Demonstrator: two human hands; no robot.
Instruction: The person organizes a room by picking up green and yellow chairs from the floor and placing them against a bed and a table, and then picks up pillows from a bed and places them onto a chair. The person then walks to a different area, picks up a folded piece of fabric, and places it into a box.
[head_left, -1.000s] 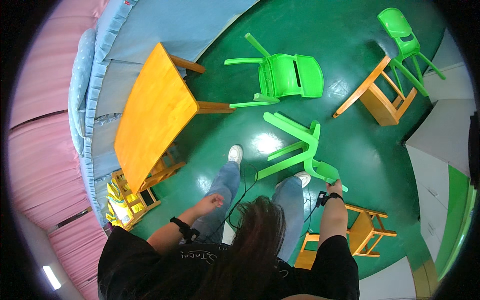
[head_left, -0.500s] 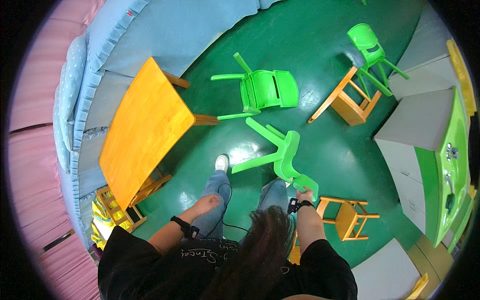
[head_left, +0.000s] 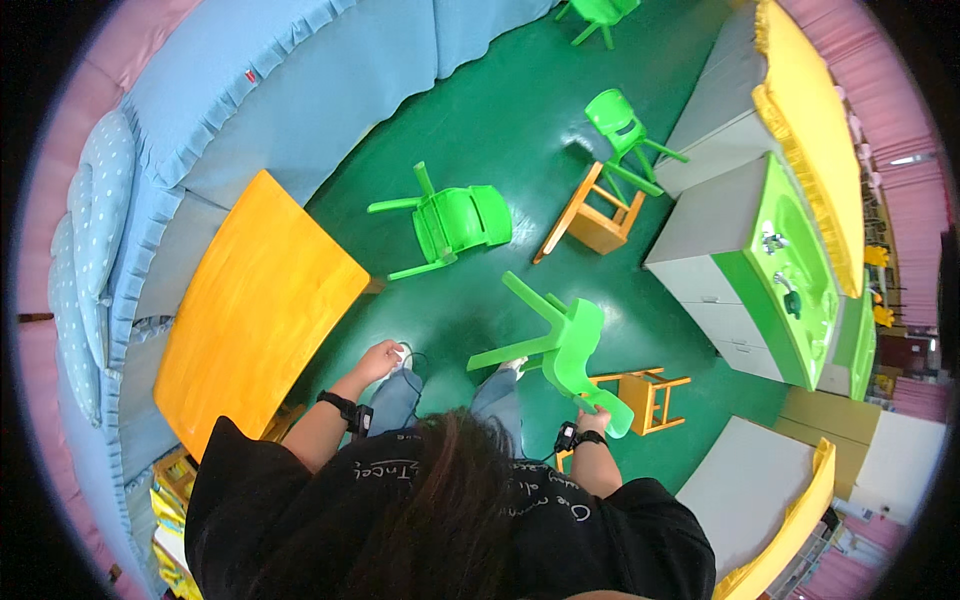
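Observation:
A small bright green plastic chair [head_left: 574,352] is tipped over in front of me on the right, its legs pointing to the left. The fingers of my right hand [head_left: 597,421] are wrapped round the top of its backrest. My left hand [head_left: 379,360] hangs over my foot, to the right of the orange wooden table [head_left: 262,310], with its fingers curled in and nothing visible in them. Farther ahead, another green chair [head_left: 455,222] lies on the floor, its legs also to the left. Each wrist wears a black strap with a small device.
A wooden chair [head_left: 600,228] lies tipped beside an upright green chair [head_left: 616,125]. Another wooden chair [head_left: 648,400] is just beyond my right hand. A green toy sink unit [head_left: 790,270] stands at right. Blue-draped furniture [head_left: 300,110] lines the left, and one more green chair [head_left: 600,12] is far off.
My view has swung to the right, bringing more of the sink unit in. My left hand has moved forward. The right hand keeps hold of the tipped green chair.

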